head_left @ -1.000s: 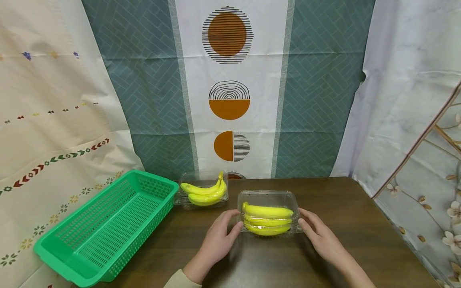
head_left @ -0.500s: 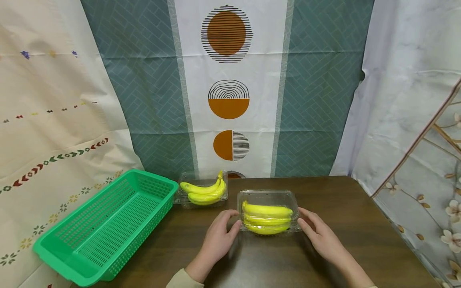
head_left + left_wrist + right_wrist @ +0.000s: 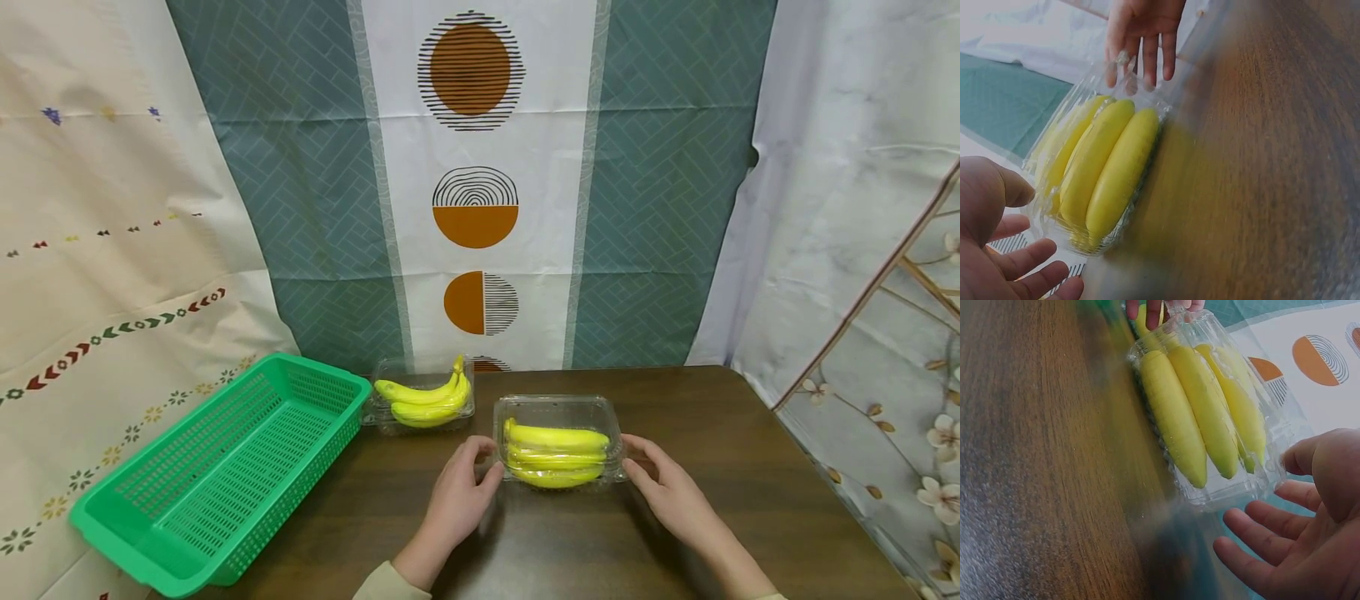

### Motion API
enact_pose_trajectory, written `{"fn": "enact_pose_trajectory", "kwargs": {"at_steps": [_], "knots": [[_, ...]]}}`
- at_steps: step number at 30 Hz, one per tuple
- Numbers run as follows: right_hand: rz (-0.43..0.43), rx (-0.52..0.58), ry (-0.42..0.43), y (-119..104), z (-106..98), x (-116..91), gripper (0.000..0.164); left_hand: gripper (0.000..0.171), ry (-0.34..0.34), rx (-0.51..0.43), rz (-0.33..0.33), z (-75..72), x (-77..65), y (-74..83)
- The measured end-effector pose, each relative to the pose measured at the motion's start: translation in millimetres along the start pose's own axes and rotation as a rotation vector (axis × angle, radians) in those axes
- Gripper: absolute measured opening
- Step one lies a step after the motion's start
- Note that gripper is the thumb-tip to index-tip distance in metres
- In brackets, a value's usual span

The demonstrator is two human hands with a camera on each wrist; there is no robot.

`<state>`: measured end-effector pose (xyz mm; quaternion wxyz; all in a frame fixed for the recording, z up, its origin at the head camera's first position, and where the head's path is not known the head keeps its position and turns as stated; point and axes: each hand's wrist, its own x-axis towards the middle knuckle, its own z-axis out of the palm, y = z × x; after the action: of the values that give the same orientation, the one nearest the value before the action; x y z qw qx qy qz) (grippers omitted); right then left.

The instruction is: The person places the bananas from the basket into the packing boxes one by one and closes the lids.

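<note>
A clear plastic clamshell box with several yellow bananas stands on the brown table, lid down. At its left side is my left hand, thumb and index finger at the box edge. My right hand flanks the other side in the same way. In the left wrist view the thumb meets the lid's edge while the other fingers spread loosely below. From the right wrist, the thumb touches the box rim and the remaining fingers stay extended. Neither hand's fingers wrap round the box.
Behind and to the left, a second clear box holds another bunch of bananas. A long green plastic basket lies along the table's left side. Patterned cloths hang behind the table and at both sides.
Both hands and the box stay almost exactly where they were. Only the left forearm and sleeve shift slightly to the right.
</note>
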<state>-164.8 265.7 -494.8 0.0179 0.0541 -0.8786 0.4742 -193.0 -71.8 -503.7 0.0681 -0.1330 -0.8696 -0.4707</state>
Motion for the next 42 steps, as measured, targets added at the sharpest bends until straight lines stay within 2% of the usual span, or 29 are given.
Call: {"fn": "enact_pose_trajectory", "kwargs": {"at_steps": [11,21,33,42], "knots": [[0.052,-0.021,0.005,-4,2,2,0.054,0.025,0.039,-0.012,-0.007,4.8,0.7,-0.6],[0.095,0.048,-0.031,-4,3,5,0.054,0.027,0.069,-0.021,-0.035,8.2,0.9,0.0],[0.095,0.070,-0.009,-5,5,6,0.057,0.025,0.059,-0.055,-0.094,11.3,1.4,-3.5],[0.099,0.098,0.006,-6,7,6,0.058,0.014,0.004,0.028,-0.121,9.4,-0.8,0.5]]}}
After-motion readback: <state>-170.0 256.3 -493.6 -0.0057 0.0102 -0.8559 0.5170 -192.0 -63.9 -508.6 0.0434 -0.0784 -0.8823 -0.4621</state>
